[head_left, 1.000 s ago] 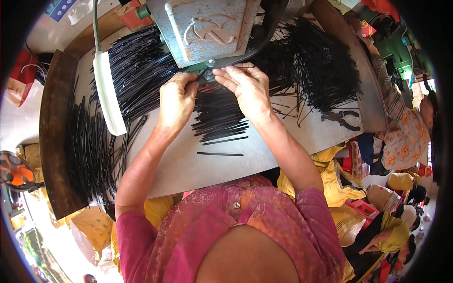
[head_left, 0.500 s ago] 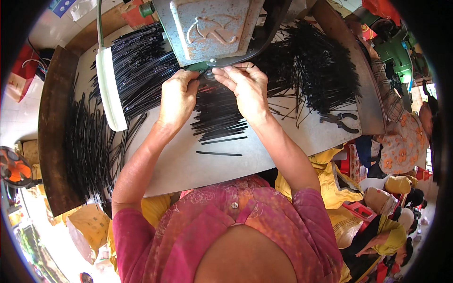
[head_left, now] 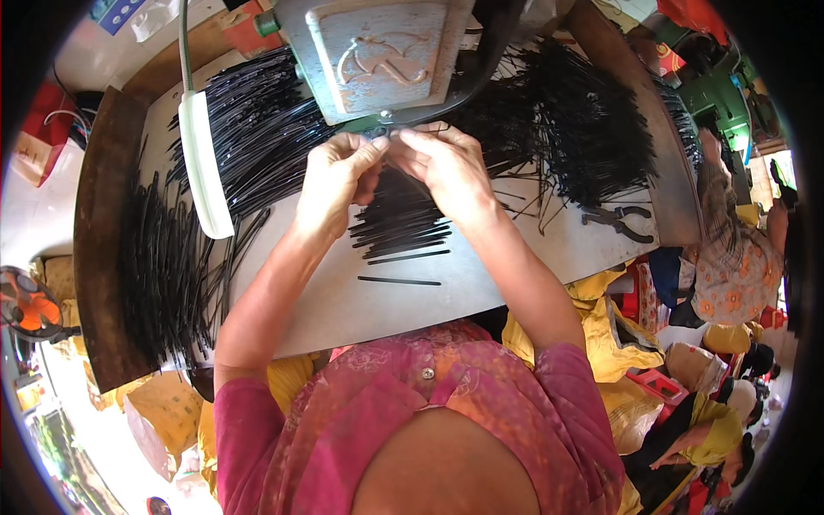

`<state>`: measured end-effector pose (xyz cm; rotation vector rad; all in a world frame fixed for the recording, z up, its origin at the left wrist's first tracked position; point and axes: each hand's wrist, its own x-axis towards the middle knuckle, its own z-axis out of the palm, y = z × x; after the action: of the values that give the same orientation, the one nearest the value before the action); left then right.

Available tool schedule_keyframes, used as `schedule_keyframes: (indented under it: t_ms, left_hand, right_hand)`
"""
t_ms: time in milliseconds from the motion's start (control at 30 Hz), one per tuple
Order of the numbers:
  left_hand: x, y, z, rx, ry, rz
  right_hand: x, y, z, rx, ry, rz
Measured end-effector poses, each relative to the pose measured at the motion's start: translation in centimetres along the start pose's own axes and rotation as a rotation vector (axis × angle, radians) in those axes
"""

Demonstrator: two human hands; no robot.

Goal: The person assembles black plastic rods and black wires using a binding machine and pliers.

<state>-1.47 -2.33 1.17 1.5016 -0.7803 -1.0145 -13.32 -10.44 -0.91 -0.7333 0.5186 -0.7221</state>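
Left hand (head_left: 336, 180) and right hand (head_left: 448, 167): thumbs and fingertips drawn close at the lower end of the grey-green machine (head_left: 378, 64); what they pinch, I cannot tell. Best practice, I judge: wrists steady, fingertips clear of the machine. Black rods (head_left: 399, 227): slender, glossy, piled on the metal table (head_left: 335, 313) between the forearms.

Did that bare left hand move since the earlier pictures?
Yes. Against the blue-grey metal machine head, the bare left hand has moved rightward, toward the bare right hand.
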Motion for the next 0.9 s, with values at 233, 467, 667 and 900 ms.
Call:
schedule_keyframes:
  t_ms: [233,467,667,900]
  left_hand:
    - [-2.4,-0.9,1.8,-0.548,-0.122,-0.234]
    - [-2.5,-1.3,-0.4,0.693,-0.057,0.668]
    - [1.7,-2.5,-5.6,1.227,0.272,0.829]
    - [0.0,-0.7,-3.2,1.229,0.204,0.927]
  right_hand:
    - [-3.2,-2.9,-1.0,-0.195,0.117,0.077]
    - [-4.5,-2.1,-1.0,-0.289,0.057,0.14]
    - [-3.0,-2.2,-0.5,-0.437,0.013,0.158]
    - [-1.1,-1.5,0.0,-0.463,-0.043,0.199]
